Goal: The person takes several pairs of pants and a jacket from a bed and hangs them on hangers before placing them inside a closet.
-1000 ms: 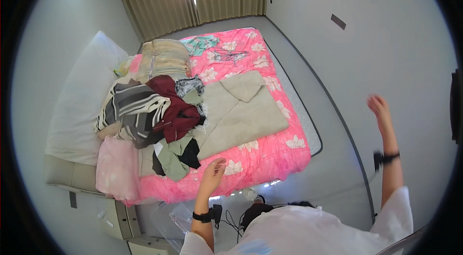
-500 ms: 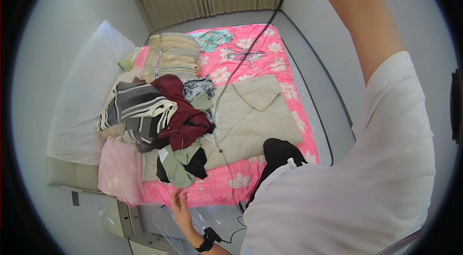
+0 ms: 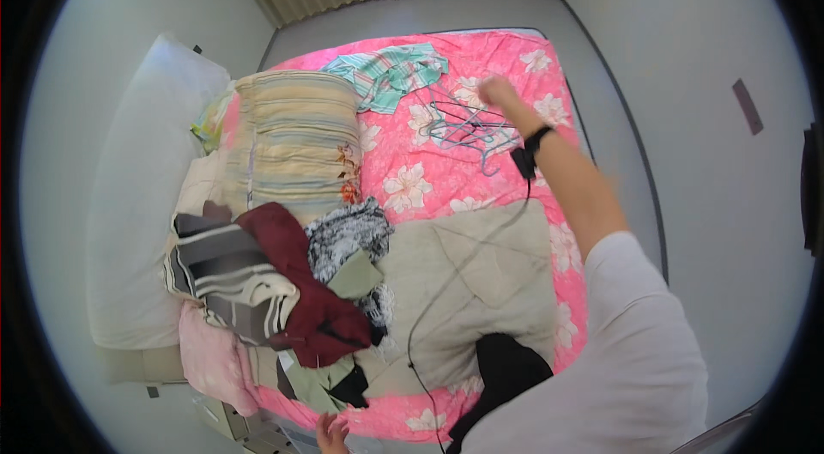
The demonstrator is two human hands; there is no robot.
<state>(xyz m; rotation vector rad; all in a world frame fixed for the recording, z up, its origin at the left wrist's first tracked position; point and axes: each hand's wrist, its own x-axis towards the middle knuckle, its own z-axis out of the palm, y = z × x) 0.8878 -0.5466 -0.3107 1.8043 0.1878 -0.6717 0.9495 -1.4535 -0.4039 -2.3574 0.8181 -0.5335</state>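
My right arm stretches across the bed, and my right hand [image 3: 498, 92] is above the far part of the pink flowered sheet [image 3: 408, 184], just past a heap of hangers [image 3: 472, 128]. Its fingers are smeared by motion. At the bed's near edge, my left hand [image 3: 331, 432] has its fingers apart and holds nothing. It is close to a pale green garment [image 3: 318, 385] with black cloth beside it. Above that lie a maroon garment [image 3: 330, 317] and a grey, black and white striped garment [image 3: 232, 274]. A turquoise striped shirt [image 3: 395, 72] lies at the far side.
A folded striped quilt [image 3: 296, 132] sits at the left, with a black-and-white patterned cloth [image 3: 348, 235] below it. My black-clad knee [image 3: 506, 368] presses on the beige blanket [image 3: 468, 274]. A black cable [image 3: 451, 278] runs from my right wrist across the bed.
My right arm has swung down from overhead to above the hangers. My view has shifted, and the left hand now shows lower, at the picture's bottom edge.
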